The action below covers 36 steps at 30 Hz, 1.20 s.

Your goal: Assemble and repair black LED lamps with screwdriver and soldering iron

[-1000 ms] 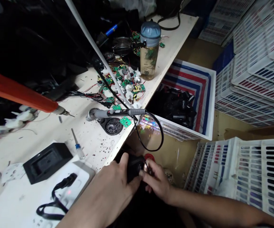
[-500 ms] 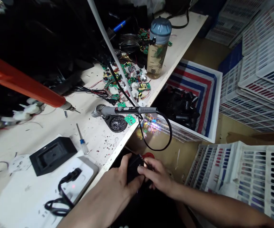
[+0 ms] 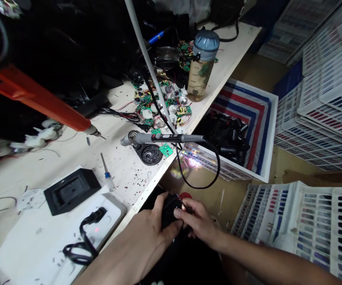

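Observation:
Below the bench edge, my left hand (image 3: 154, 229) is wrapped round a dark black casing (image 3: 168, 209), thumb and forefinger on its sides. My right hand (image 3: 197, 219) pinches at the casing's right side, thumb pressed near its edge. What the right fingertips hold is small and dark; I cannot make out its kind. Dark clothing behind hides the lower part of the casing. Nearest on the bench, a soldering iron (image 3: 167, 137) rests in its coiled holder, with a round tin of metal wool (image 3: 151, 154) beneath.
On the bench are a black tray-like block (image 3: 72, 190), a small screwdriver (image 3: 108, 174), a white power strip (image 3: 114, 206) and piled circuit boards (image 3: 159, 103). A bottle (image 3: 203, 65) stands behind. An orange electric screwdriver (image 3: 40, 95) hangs at left. Crates (image 3: 273, 138) line the right floor.
The view has shifted slightly, so the bench things appear a little further right. Both hands keep their hold on the black casing, with only slight finger movement.

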Tool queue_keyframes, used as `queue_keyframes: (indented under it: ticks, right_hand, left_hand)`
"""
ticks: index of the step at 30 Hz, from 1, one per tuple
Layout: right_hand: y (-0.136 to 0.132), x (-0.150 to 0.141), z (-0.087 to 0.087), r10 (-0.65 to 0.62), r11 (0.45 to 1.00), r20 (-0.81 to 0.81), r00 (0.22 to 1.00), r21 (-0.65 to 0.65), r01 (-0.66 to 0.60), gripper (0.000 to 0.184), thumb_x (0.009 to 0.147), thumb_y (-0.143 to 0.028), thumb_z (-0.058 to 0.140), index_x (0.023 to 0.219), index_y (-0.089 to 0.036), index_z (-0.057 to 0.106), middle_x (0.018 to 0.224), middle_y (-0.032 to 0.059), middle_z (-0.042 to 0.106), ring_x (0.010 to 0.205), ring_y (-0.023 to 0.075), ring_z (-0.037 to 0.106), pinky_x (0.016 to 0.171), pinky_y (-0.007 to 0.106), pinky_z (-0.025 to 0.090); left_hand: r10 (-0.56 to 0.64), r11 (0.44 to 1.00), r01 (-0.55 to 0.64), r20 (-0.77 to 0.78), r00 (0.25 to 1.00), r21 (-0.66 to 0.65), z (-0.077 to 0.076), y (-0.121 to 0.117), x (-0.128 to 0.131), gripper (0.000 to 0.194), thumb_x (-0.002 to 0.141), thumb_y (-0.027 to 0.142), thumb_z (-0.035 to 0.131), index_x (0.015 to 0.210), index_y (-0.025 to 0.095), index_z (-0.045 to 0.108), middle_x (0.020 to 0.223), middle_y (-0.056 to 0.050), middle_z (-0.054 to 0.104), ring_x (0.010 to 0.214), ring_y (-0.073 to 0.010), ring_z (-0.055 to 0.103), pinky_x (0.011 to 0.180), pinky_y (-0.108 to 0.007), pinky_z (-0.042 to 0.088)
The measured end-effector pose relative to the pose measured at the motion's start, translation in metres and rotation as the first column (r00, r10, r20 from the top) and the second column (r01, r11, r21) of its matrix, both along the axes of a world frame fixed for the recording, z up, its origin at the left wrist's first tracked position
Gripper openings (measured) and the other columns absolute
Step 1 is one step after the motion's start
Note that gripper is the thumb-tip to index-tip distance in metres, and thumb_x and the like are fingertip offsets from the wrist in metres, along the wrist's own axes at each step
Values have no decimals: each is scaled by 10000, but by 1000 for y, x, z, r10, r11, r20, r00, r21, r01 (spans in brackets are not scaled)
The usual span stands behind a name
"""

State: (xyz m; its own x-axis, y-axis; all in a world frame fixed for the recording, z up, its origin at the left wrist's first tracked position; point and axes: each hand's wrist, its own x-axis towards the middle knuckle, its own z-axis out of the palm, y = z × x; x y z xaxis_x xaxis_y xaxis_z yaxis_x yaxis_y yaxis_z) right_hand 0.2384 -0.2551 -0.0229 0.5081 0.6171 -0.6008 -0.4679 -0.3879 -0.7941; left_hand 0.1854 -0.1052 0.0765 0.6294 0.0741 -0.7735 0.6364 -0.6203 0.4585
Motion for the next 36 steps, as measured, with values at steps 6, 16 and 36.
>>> queue_keyframes:
  ticks: [6,16,36]
  right_hand:
    - [1,-4,1,14,1000,-17,1000,-27,-15,493,690,-664,642,661,-213,446,525,-78,439,413,59,398,328,149,344]
    - [2,-5,0,41,999,52,998,8,-42,485,731,-655,628,661,-209,451,546,-69,416,442,70,386,371,173,321]
    - [151,-10,130,-30,842,757,653,371,-392,357,853,-484,665,1088,-233,566,718,-7,610,571,155,617,459,226,510]
  left_hand:
    - [56,998,-56,11,998,8,-7,-1,-8,621,904,487,365,1451,197,328,996,-122,721,948,-297,687,816,-390,467]
    - [82,996,-82,28,996,29,-5,0,-10,618,886,480,391,1435,197,379,902,-102,733,822,-280,702,686,-329,470]
    - [790,575,-658,539,293,-487,63,92,-126,559,772,461,684,1273,275,522,1112,-9,691,1041,-254,632,869,-332,485]
